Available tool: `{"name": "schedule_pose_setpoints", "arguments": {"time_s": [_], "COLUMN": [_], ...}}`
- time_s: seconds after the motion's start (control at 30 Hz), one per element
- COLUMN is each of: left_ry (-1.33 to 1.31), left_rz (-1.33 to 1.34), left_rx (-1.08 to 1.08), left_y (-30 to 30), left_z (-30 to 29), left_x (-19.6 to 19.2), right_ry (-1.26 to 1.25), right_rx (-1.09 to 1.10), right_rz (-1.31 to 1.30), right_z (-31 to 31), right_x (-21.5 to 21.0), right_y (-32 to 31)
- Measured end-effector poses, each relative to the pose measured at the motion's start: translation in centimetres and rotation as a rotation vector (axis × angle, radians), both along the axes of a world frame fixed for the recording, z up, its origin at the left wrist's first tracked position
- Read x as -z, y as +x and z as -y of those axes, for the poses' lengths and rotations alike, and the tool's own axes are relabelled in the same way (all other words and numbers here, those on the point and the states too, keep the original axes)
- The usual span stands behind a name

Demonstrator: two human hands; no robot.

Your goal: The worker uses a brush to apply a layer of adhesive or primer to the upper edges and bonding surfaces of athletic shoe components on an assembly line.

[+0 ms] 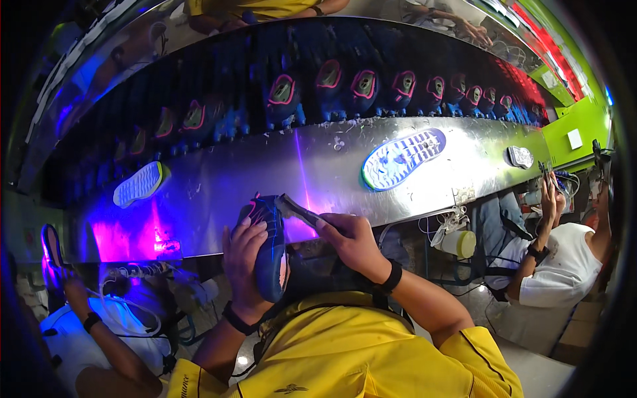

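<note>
A blue shoe (269, 249) is gripped by the left hand (244, 255), fingers wrapped around it, just below the metal table (332, 172). A brush (296, 211) is pinched in the right hand (352, 242) (its tip touching the shoe). A sole (403, 158) lies on the table, well apart.

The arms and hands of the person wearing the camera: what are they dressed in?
Both hands are bare, with no gloves. The left hand has a thin dark band at the wrist. The right hand has a wider black wristband. The forearms are uncovered; a yellow short-sleeved shirt with thin dark seam lines ends above the elbows.
</note>
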State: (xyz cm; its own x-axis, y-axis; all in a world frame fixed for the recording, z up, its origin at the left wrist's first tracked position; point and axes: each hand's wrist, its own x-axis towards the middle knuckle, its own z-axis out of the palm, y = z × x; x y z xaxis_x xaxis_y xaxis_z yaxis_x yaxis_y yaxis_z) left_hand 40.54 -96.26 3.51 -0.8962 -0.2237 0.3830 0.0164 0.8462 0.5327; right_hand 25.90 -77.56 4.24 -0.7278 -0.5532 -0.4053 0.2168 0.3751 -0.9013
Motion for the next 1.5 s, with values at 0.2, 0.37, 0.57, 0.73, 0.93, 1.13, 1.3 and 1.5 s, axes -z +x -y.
{"name": "schedule_pose_setpoints", "arguments": {"time_s": [0.2,0.37,0.57,0.73,0.93,1.13,1.3,1.5], "left_ry": [0.02,-0.003,-0.015,-0.008,0.043,-0.021,-0.029,-0.067], "left_rz": [-0.017,-0.016,0.004,0.006,0.06,0.106,0.168,0.196], "left_rx": [-0.013,-0.006,-0.02,-0.032,-0.081,-0.132,-0.111,-0.047], "left_y": [0.4,0.3,0.1,-0.5,-1.7,-3.9,-5.9,-7.5], "left_z": [-0.2,-0.5,-1.0,-1.7,-2.4,-3.4,-3.5,-1.6], "left_x": [0.1,-0.1,-0.7,-1.3,-2.8,-4.8,-6.0,-6.9], "right_ry": [-0.123,-0.157,-0.039,-0.168,-0.274,-0.245,-0.174,-0.165], "right_rx": [-0.048,-0.047,-0.167,-0.093,-0.078,-0.056,-0.009,-0.069], "right_rz": [0.074,0.21,0.027,-0.143,-0.145,-0.315,-0.501,-0.686], "right_z": [-1.8,-3.4,-4.4,-5.1,-6.0,-6.7,-7.2,-6.3], "right_x": [0.7,-1.2,-3.9,-3.4,-3.7,-5.7,-7.4,-8.3], "right_y": [2.0,2.2,1.6,3.1,3.9,3.3,2.0,-1.4]}}
